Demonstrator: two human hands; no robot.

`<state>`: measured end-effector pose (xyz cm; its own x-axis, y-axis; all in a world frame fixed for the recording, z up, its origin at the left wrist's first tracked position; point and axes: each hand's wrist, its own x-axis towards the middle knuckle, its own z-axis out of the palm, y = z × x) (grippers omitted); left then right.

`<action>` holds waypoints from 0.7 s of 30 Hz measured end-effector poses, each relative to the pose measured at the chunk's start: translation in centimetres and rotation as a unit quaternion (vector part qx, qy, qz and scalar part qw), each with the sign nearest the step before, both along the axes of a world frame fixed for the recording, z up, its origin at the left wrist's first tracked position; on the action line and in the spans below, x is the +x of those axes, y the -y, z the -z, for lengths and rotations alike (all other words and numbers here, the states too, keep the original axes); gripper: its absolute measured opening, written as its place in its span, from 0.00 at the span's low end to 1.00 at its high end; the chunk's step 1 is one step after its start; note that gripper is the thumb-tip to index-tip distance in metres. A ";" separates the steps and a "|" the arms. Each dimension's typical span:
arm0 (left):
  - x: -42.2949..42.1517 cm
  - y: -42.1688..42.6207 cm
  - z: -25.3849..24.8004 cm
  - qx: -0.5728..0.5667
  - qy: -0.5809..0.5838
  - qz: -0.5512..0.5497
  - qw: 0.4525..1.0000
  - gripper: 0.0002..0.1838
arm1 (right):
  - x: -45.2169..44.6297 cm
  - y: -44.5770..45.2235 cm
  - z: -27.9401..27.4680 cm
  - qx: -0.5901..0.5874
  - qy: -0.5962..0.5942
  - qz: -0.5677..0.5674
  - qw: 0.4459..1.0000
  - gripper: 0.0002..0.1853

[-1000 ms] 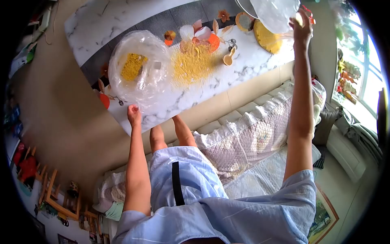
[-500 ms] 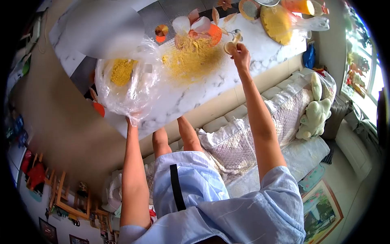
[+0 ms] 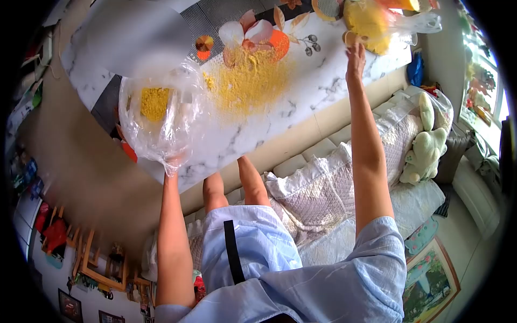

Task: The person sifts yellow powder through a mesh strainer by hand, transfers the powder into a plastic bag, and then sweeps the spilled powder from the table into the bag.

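Observation:
A clear plastic bag [image 3: 142, 132] with crumbly yellow powder [image 3: 154, 104] in it lies at the near left of the table. Its gathered near end is at my left hand [image 3: 171, 162], closed on the plastic; the fingers are partly hidden by it. My right hand [image 3: 355, 60] reaches far right, its fingertips at a small tan piece with a round end [image 3: 350, 39]. That piece is beside a see-through bag of yellow stuff [image 3: 371, 27]. Loose yellow powder [image 3: 250, 81] is spread over the middle of the table, between my hands.
The marble-patterned tabletop [image 3: 226, 140] has printed flowers and grey bands. A round mesh-like item [image 3: 326, 8] is at the back edge. A blurred grey round shape [image 3: 140, 37] covers the upper left. A sofa [image 3: 323, 183] with quilted covers and a plush toy [image 3: 423, 153] runs alongside.
My right hand has moved to the right with the small tan piece, up to the yellow bag. My left hand and the plastic bag have shifted slightly left in view.

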<state>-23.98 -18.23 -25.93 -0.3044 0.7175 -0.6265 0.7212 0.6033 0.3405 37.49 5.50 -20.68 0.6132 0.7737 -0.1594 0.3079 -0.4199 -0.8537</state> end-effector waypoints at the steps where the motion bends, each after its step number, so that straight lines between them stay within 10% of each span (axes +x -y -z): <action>1: -0.1 -0.1 0.0 0.000 0.001 -0.001 1.000 0.36 | 0.2 0.1 -0.4 -0.034 0.058 0.002 0.998 0.19; 5: -0.2 0.3 -0.4 -0.001 0.000 -0.007 1.000 0.36 | -1.6 7.5 5.9 -0.116 0.444 -0.170 0.872 0.37; 9: -0.4 0.8 -0.5 -0.004 0.000 -0.009 1.000 0.36 | -6.6 5.2 6.4 -0.125 0.457 -0.155 0.867 0.37; 17: -0.5 1.1 -0.6 -0.005 -0.003 -0.008 1.000 0.36 | -21.2 4.0 2.0 -0.013 0.361 -0.474 0.803 0.45; 21: -0.8 1.8 -1.3 -0.010 -0.002 -0.011 1.000 0.36 | -11.4 -1.6 6.5 0.076 0.438 -0.300 0.844 0.40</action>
<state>-24.74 -19.99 -24.60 -0.3224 0.6972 -0.6403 0.7084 0.6263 0.3253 26.05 7.14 -27.17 -0.0657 0.9575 0.2808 0.9674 0.1301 -0.2173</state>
